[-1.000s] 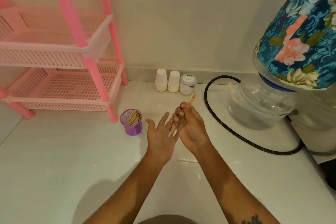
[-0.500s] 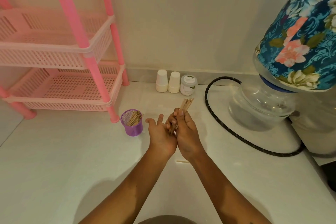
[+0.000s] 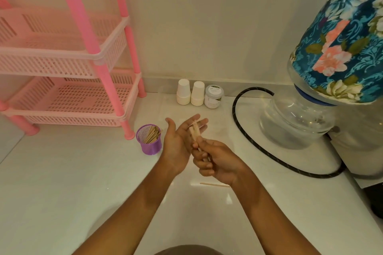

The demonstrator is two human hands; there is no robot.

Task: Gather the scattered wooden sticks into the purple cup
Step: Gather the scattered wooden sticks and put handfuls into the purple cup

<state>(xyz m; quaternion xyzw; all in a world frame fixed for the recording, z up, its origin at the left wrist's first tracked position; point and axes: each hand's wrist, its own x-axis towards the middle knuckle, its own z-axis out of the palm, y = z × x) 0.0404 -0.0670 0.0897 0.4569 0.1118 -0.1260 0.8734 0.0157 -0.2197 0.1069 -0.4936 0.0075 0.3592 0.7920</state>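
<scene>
The right hand [image 3: 217,161], just right of the frame's centre, is curling its fingers around the lower ends of a small bundle of wooden sticks [image 3: 195,130], pinching them tight. The left hand [image 3: 178,141] is lying flat and relaxed beside it, palm up, fingers straight and reaching toward the upper right; the bundle's upper ends are resting against those fingers, so the palm seems to be serving as a stop for squaring the ends.

The sticks are looking thin, flat, stiff and very light, probably smooth enough to slide past one another. A loose hold would likely be letting one slip out, and a hard squeeze across the middle could be snapping one. The safest hold is looking like the present one: round the whole bundle near one end, leaving the other end free to go into the cup.

The bundle's long axis is running from the right hand's fist up and slightly left, free ends pointing toward the top of the frame.

To the left of the hands, just beside the left palm, the purple cup [image 3: 149,139] is standing upright on the white counter [image 3: 62,182], already holding many sticks leaning at a slant. One loose stick [image 3: 213,184] is lying flat on the counter below the right wrist, its length running nearly left to right, still waiting to be gathered.
</scene>
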